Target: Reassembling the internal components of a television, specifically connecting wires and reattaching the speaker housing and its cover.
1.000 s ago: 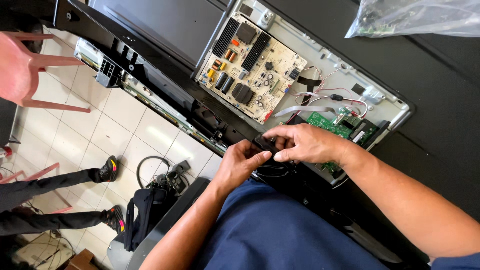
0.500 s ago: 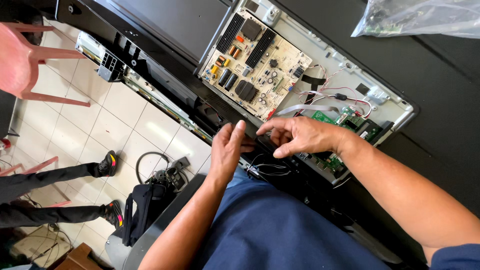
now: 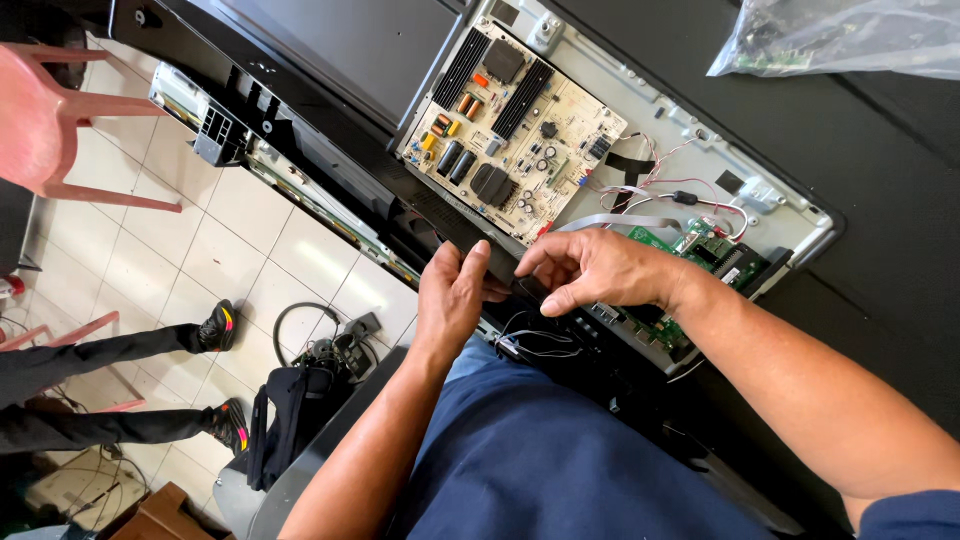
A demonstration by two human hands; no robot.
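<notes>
An opened flat television lies face down on a dark table, its metal back pan (image 3: 700, 130) bare. A beige power board (image 3: 510, 125) with black heat sinks and capacitors sits in the middle of it. A green main board (image 3: 690, 250) lies to its right, with a grey ribbon cable and thin red and white wires (image 3: 660, 190). My left hand (image 3: 455, 295) rests flat against the set's lower black edge. My right hand (image 3: 595, 270) pinches a small black part (image 3: 528, 290) at that edge, above a bundle of thin wires (image 3: 540, 345).
A clear plastic bag (image 3: 840, 35) with parts lies at the top right. A red plastic chair (image 3: 45, 120) stands on the white tiled floor at left. Another person's legs in black shoes (image 3: 215, 325) reach in from the left. A black bag and cable (image 3: 300, 385) lie on the floor.
My left hand has opened and slid up from the black part to the set's edge. My right hand has stayed on the black part, and the view has shifted slightly.
</notes>
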